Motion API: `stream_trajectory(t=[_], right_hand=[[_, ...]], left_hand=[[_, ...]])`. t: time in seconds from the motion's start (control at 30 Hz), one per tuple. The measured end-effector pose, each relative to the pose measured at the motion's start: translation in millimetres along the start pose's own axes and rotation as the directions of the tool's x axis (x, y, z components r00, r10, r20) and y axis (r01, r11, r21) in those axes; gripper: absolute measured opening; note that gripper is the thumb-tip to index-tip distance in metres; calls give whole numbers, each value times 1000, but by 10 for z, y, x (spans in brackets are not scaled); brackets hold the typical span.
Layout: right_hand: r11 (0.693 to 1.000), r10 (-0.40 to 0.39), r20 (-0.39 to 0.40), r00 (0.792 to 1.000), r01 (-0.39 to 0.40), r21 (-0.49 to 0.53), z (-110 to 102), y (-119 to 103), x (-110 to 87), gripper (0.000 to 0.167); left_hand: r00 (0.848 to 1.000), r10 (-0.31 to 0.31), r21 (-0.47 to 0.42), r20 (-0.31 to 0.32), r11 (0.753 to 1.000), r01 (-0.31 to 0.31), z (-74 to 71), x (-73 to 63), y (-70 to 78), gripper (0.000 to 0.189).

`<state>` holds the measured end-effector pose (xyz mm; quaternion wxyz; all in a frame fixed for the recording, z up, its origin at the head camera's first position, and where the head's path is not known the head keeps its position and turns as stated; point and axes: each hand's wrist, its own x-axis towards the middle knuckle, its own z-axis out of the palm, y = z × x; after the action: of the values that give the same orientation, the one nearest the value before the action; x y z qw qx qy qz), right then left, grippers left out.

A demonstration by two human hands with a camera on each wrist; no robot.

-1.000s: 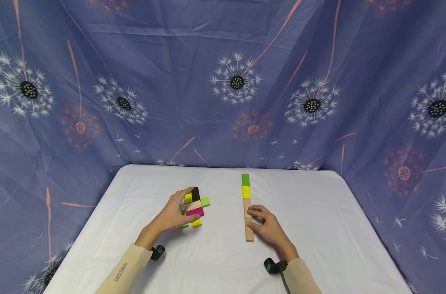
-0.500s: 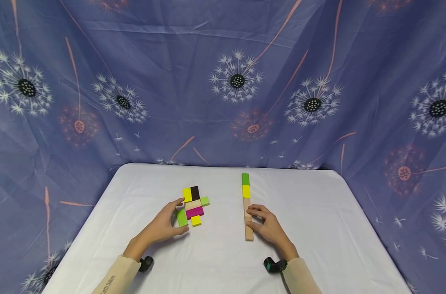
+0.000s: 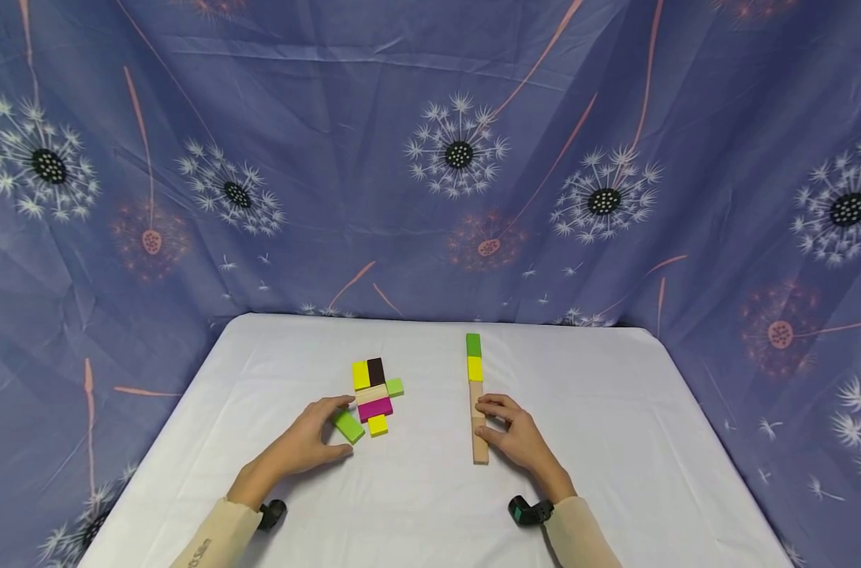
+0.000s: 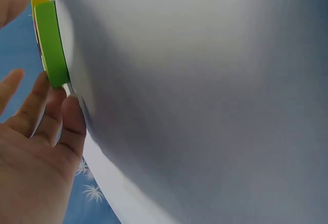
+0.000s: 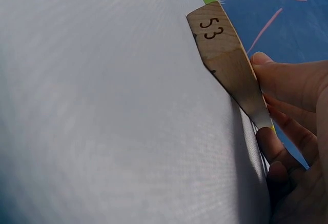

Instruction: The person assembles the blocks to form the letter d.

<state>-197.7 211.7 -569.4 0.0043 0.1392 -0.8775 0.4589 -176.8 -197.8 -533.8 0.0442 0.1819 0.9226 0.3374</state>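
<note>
In the head view my left hand (image 3: 308, 435) lies around a light green wooden block (image 3: 348, 427), thumb by its near end and fingers by its far end. The left wrist view shows fingertips (image 4: 41, 83) at one end of that block, with the thumb apart from it. The block slants beside a cluster of a magenta block (image 3: 375, 409), a plain wood block (image 3: 371, 394) and a small yellow block (image 3: 378, 426). My right hand (image 3: 519, 440) rests on a straight row of blocks, thumb on the nearest plain wood block (image 3: 481, 451) and fingertips on the plain one beyond.
Farther along that row lie a yellow block (image 3: 475, 368) and a green block (image 3: 474, 345). The cluster also has another yellow block (image 3: 360, 375), a dark brown block (image 3: 376, 371) and a small light green block (image 3: 395, 387). A white cloth covers the table (image 3: 601, 394); a blue curtain (image 3: 345, 197) stands behind.
My left hand has moved back from over the cluster toward me and to the left. The light green block has turned from nearly straight to slanted. My right hand stays put.
</note>
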Motion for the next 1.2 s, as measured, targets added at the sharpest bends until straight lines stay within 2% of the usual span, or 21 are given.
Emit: stream_trajectory(t=[0.27, 0.5, 0.87, 1.03, 1.2], right_hand=[[1000, 11, 3, 1000, -11, -3, -12, -1, 11, 40], [1000, 0, 4, 1000, 0, -4, -11, 5, 15, 40], [999, -42, -16, 999, 42, -9, 7, 21, -1, 40], [999, -41, -20, 999, 41, 3, 14, 30, -2, 39], [1000, -26, -8, 1000, 26, 6, 10, 35, 3, 40]], left_hand=[[998, 52, 13, 24, 999, -52, -38, -2, -42, 65], [997, 74, -20, 29, 997, -74, -9, 22, -15, 54], [998, 5, -20, 61, 1000, -4, 44, 54, 17, 32], [997, -18, -12, 71, 1000, 18, 44, 48, 26, 33], [997, -13, -12, 73, 1000, 14, 45, 41, 32, 30]])
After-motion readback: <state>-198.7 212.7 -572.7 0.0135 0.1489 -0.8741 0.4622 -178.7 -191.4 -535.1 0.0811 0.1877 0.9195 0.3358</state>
